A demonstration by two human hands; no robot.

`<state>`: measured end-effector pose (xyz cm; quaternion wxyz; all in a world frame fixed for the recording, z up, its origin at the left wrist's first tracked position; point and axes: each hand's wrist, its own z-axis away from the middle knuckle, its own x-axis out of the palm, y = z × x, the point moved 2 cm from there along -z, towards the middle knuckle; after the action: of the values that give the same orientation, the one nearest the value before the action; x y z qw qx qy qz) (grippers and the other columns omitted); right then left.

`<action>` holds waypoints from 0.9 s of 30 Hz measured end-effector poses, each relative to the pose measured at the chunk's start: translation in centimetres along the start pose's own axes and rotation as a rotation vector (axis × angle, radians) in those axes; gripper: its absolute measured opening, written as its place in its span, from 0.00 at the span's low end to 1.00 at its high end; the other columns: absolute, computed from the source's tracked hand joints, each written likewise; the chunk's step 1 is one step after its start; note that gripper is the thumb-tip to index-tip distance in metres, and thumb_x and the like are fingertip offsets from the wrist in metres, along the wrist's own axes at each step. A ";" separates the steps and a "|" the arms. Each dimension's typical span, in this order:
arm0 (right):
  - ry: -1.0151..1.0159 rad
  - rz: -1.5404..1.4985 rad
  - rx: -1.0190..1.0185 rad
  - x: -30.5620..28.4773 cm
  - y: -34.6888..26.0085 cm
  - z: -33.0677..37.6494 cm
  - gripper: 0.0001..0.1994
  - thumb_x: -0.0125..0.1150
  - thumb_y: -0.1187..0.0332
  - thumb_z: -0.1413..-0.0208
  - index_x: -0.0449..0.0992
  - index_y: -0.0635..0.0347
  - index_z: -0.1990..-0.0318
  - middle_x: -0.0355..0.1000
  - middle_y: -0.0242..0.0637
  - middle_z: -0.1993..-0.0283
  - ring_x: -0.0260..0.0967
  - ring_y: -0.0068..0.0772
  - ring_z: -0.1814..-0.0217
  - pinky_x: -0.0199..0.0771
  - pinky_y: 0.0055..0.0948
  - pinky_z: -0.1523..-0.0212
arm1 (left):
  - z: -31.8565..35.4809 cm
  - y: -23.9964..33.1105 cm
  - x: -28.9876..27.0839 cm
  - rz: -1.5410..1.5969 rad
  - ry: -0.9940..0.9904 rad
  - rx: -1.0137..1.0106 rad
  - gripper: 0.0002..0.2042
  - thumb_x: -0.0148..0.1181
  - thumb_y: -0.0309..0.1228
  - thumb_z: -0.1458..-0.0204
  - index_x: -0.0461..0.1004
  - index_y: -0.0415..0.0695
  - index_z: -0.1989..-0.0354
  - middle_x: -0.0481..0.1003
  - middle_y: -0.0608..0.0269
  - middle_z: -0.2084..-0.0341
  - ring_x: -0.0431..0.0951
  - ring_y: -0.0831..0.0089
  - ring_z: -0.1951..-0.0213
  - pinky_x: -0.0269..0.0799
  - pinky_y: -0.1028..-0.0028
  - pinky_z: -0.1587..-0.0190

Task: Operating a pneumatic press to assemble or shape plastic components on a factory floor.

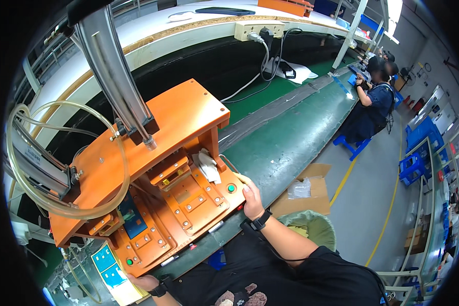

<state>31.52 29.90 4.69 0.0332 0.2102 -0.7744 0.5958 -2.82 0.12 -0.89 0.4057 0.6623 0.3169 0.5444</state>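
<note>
Left hand [144,282] and right hand [253,199] flank the orange press [160,158] (I can't tell their grip), apparently operating it, the next move needing coordinated pressure.

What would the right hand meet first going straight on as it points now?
The orange press base, whose edge the right hand appears to touch; the nearby green button seems next in line, though depth is unclear.
</note>
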 end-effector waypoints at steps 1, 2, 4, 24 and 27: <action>0.002 -0.006 -0.003 0.0 0.1 0.0 0.24 0.42 0.61 0.37 0.62 0.71 0.39 0.68 0.43 0.43 0.66 0.29 0.42 0.63 0.27 0.40 | 0.1 0.1 0.1 0.007 0.005 0.001 0.30 0.40 0.48 0.38 0.59 0.33 0.37 0.64 0.49 0.40 0.66 0.58 0.40 0.60 0.62 0.37; 0.003 -0.011 -0.006 0.0 0.1 0.0 0.25 0.42 0.61 0.37 0.62 0.71 0.39 0.68 0.43 0.43 0.66 0.29 0.42 0.63 0.27 0.40 | 0.0 0.2 0.1 0.006 0.004 0.002 0.30 0.40 0.48 0.38 0.59 0.33 0.37 0.64 0.49 0.40 0.66 0.58 0.40 0.60 0.62 0.37; 0.001 -0.011 -0.005 0.1 0.0 0.0 0.24 0.42 0.61 0.37 0.62 0.71 0.39 0.68 0.43 0.43 0.66 0.29 0.42 0.63 0.27 0.40 | 0.0 0.2 0.1 0.024 -0.016 -0.020 0.30 0.41 0.48 0.38 0.59 0.33 0.37 0.64 0.49 0.40 0.66 0.58 0.40 0.60 0.62 0.37; -0.054 -0.016 0.013 -0.1 -1.0 -0.1 0.23 0.43 0.62 0.34 0.62 0.69 0.38 0.67 0.41 0.41 0.63 0.28 0.40 0.60 0.27 0.38 | 0.4 1.2 1.3 -0.023 -0.015 -0.040 0.30 0.35 0.50 0.37 0.60 0.36 0.37 0.68 0.50 0.43 0.69 0.58 0.41 0.64 0.62 0.39; -0.081 0.036 0.009 -0.2 -1.1 -0.1 0.23 0.41 0.63 0.33 0.61 0.68 0.37 0.65 0.41 0.39 0.61 0.29 0.38 0.58 0.27 0.37 | 0.6 1.5 2.0 -0.028 0.013 -0.047 0.31 0.35 0.50 0.37 0.60 0.36 0.37 0.67 0.50 0.42 0.68 0.57 0.41 0.64 0.62 0.39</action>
<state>32.11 29.82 5.67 -0.0101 0.2204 -0.7760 0.5909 -1.80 1.04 1.34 0.4267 0.6444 0.3161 0.5503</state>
